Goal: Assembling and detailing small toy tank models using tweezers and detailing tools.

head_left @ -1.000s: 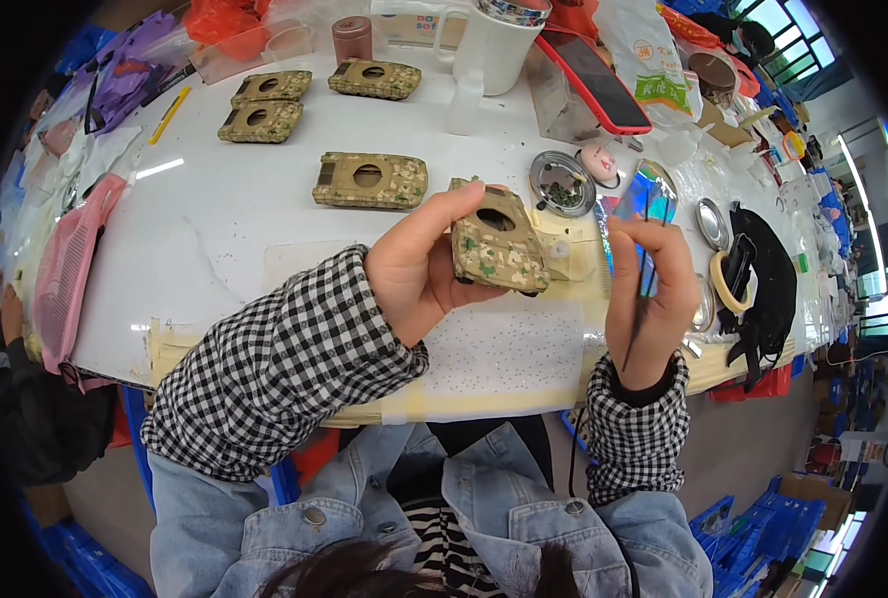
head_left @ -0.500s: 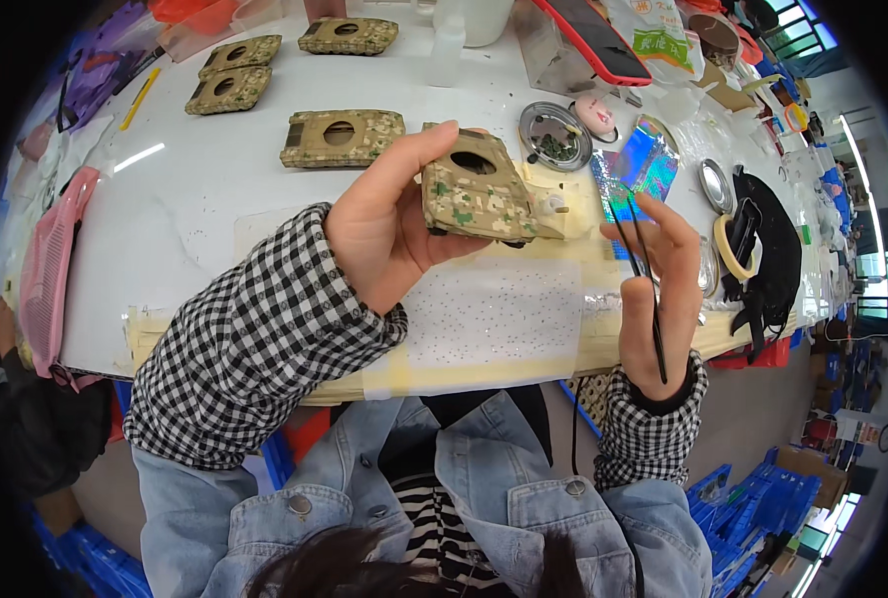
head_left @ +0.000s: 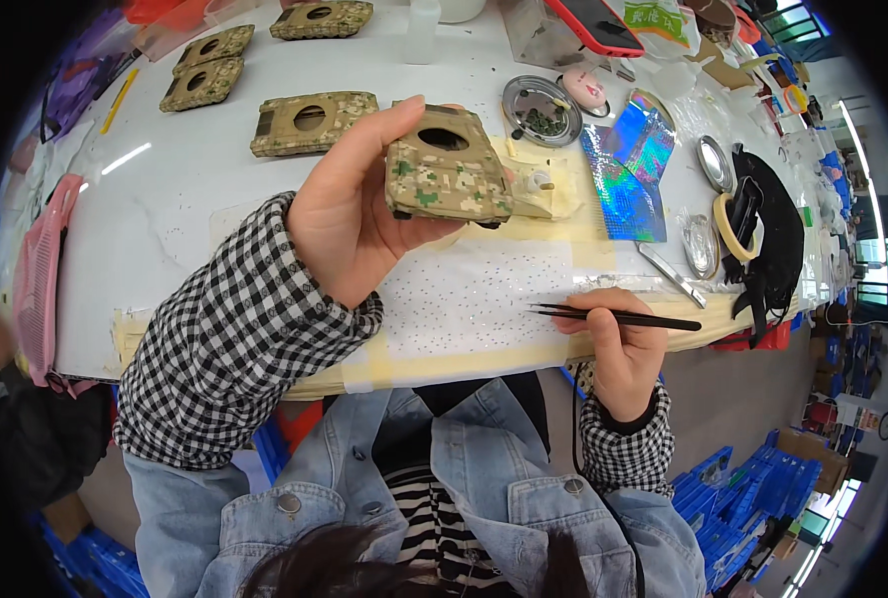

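Observation:
A camouflage-painted model tank hull (head_left: 449, 179) with a round hole in its top is gripped in my left hand (head_left: 349, 204), raised above the table. My right hand (head_left: 623, 349) holds black tweezers (head_left: 628, 318) between thumb and fingers. Their tips point left over a white sheet (head_left: 454, 309) scattered with many tiny dark and shiny bits. Yellowish tape borders this sheet near the table's front edge. Beyond my left hand rests another camouflage hull (head_left: 309, 122), also with a round hole.
More hulls (head_left: 201, 84) stand at the back left. Farther right are a round metal dish (head_left: 541, 112) with small dark green pieces, shiny holographic sheets (head_left: 623, 184), a metal blade-like tool (head_left: 671, 274) and a black pouch (head_left: 768, 239). A pink mesh item (head_left: 50, 279) lies at the left edge.
My right hand has come down and left, and the tweezers have swung from upright to nearly level above the dotted sheet. My left hand still holds the hull. The whole view has shifted slightly.

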`<state>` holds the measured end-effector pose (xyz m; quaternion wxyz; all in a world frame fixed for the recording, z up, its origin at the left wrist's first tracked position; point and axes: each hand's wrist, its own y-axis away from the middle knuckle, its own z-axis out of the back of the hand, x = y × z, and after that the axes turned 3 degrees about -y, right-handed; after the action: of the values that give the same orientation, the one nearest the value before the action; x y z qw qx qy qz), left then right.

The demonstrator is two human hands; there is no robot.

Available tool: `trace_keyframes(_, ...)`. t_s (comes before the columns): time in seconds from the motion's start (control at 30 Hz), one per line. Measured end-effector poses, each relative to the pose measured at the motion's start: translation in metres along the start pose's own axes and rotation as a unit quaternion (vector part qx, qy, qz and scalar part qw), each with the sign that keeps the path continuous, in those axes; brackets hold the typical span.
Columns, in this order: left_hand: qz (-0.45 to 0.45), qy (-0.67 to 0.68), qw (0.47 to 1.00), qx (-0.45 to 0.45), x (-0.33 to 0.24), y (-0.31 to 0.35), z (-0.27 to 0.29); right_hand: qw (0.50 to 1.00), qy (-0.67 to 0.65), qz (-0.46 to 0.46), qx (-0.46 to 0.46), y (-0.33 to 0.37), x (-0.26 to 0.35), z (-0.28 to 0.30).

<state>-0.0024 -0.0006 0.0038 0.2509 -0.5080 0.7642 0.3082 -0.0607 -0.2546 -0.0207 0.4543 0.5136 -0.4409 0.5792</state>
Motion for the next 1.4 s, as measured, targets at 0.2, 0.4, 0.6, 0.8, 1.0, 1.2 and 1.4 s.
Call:
trace_keyframes(0.2,-0.002,-0.001,1.000,0.011,0.0002,-0.0006,0.0004,1.000,0.024,0.001,0.019,-0.0053,-0.0010,-0.0038)
trace_keyframes(0.4,-0.006,-0.008,1.000,0.005,-0.0007,0.0008,0.0000,0.999,0.037,-0.001,0.019,-0.0077,-0.0010,-0.0054)
trace_keyframes(0.6,-0.005,-0.021,1.000,0.004,-0.0002,0.0001,0.0003,0.999,0.035,0.017,0.033,-0.0072,-0.0033,0.0001)
trace_keyframes(0.8,-0.008,-0.011,1.000,0.010,0.0005,0.0004,0.0012,0.997,0.038,0.030,0.055,-0.0073,-0.0053,0.0023)
trace_keyframes(1.0,-0.006,-0.008,1.000,0.015,0.0002,0.0001,0.0018,0.997,0.042,0.027,0.056,-0.0075,-0.0048,0.0021)
trace_keyframes(1.2,-0.009,-0.014,1.000,0.011,-0.0001,0.0004,0.0007,0.997,0.045,0.028,0.060,-0.0079,-0.0051,0.0025)
trace_keyframes(1.4,-0.010,-0.014,1.000,0.014,0.0003,0.0004,0.0017,0.997,0.047,0.023,0.060,-0.0080,-0.0038,0.0018)
